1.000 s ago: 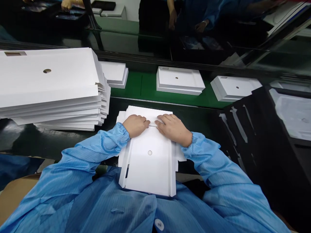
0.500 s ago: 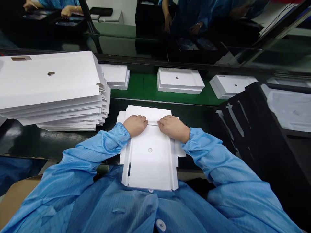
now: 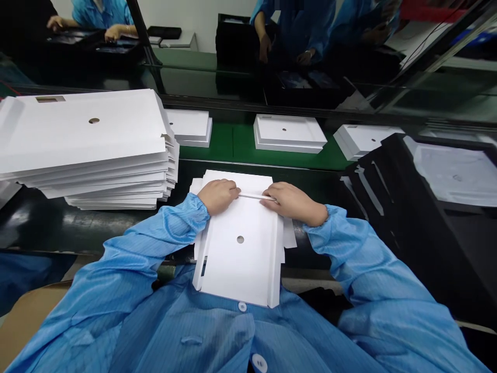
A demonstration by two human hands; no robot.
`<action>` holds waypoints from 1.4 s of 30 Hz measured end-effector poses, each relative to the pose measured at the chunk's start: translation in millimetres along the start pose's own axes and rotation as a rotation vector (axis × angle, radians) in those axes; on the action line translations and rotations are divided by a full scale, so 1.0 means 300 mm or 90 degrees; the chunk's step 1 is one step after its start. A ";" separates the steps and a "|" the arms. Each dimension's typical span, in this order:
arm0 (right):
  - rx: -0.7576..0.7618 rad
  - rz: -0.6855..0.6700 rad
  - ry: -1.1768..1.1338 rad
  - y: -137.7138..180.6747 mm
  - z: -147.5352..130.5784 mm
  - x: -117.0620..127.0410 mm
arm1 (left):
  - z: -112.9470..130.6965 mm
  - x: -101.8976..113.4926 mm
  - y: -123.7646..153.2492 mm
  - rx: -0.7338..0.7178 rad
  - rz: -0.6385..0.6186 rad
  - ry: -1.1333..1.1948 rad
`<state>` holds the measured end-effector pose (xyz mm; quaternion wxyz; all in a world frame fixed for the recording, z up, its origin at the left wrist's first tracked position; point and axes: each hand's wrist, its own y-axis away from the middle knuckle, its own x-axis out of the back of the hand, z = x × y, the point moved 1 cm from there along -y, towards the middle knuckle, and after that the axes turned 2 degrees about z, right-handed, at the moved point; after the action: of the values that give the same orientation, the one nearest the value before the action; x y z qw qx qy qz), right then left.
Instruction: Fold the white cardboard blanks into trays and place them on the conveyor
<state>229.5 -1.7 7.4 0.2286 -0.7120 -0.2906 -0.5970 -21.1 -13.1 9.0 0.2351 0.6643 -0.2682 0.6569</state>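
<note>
A white die-cut cardboard blank [image 3: 238,259] with a small round hole lies in front of me, its side flaps turned up. My left hand [image 3: 218,195] is curled and pressed on the fold line near the blank's far end. My right hand [image 3: 290,201] presses the same crease further right, fingers bent and together. The far flap [image 3: 236,178] lies flat on the dark bench beyond my hands.
A tall stack of flat white blanks [image 3: 85,150] stands at the left. Three folded white trays [image 3: 289,133] sit on the green conveyor belt [image 3: 223,142] behind. Black sheets [image 3: 388,186] lie at the right. Other people in blue coats work across the line.
My right hand has slid rightward along the crease, away from my left hand. The view has tilted up slightly.
</note>
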 end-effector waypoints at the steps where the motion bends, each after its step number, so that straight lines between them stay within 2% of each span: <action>1: -0.012 -0.021 -0.032 0.005 0.009 -0.007 | -0.002 -0.003 0.003 0.003 0.002 0.005; 4: -0.040 -0.051 -0.122 0.022 0.017 -0.026 | -0.010 -0.019 0.018 0.022 -0.001 0.016; 9: -0.155 0.067 -0.232 0.047 0.007 -0.046 | -0.041 -0.054 0.040 0.079 -0.031 0.050; 14: -0.238 0.121 -0.251 0.056 0.007 -0.069 | -0.058 -0.058 0.045 0.078 -0.033 0.065; 18: -0.234 0.136 -0.197 0.058 0.007 -0.079 | -0.052 -0.049 0.044 0.073 -0.044 0.065; 25: -0.188 0.131 -0.074 0.066 -0.008 -0.076 | -0.044 -0.051 0.042 0.089 -0.008 0.073; 31: -0.164 0.086 -0.008 0.070 -0.021 -0.063 | -0.059 -0.045 0.023 0.086 -0.039 0.100; 34: -0.178 0.100 0.035 0.082 -0.005 -0.066 | -0.064 -0.030 0.028 0.115 0.002 0.160; 37: -0.235 0.160 0.050 0.113 0.024 -0.060 | -0.060 0.003 0.060 0.175 0.058 0.247; 38: -0.256 0.181 0.051 0.129 0.033 -0.055 | -0.058 0.015 0.074 0.205 0.045 0.281; 42: -0.318 0.250 0.060 0.207 0.043 -0.030 | -0.055 0.061 0.121 0.284 -0.089 0.420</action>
<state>280.3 -39.3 -2.4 0.1708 -0.7600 0.0193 -0.6268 -57.7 -29.9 26.1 0.2023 0.4692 0.0166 0.8595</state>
